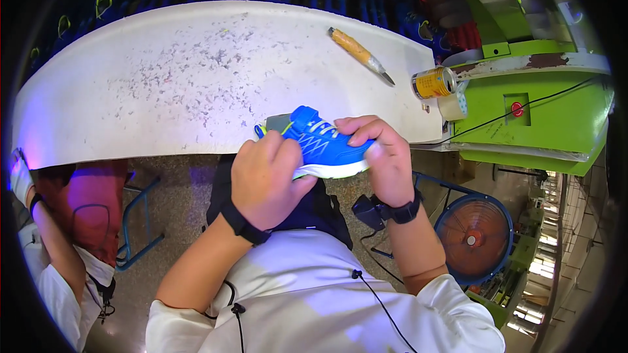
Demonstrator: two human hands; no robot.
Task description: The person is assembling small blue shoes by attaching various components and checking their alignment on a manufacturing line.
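Note:
A small blue sports shoe [333, 146] with white sole, pale laces and yellow-green trim is held between my two hands, just off the near edge of the white table. My left hand [268, 173] is closed around its heel end, fingers at the collar and thumb near the sole. Around the toe, my right hand [386, 153] has its fingers curled over the top and side. A grey flat piece [279, 122] shows behind the shoe's opening; I cannot tell whether it belongs to the shoe.
On the white table [85, 104] lie scattered dark scraps [212, 65] and a knife [356, 51] with a wrapped handle. A yellow can [432, 84] and a tape roll [453, 106] sit beside green machinery [523, 117]. A fan [472, 238] stands right; a co-worker's gloved hand [21, 178] is left.

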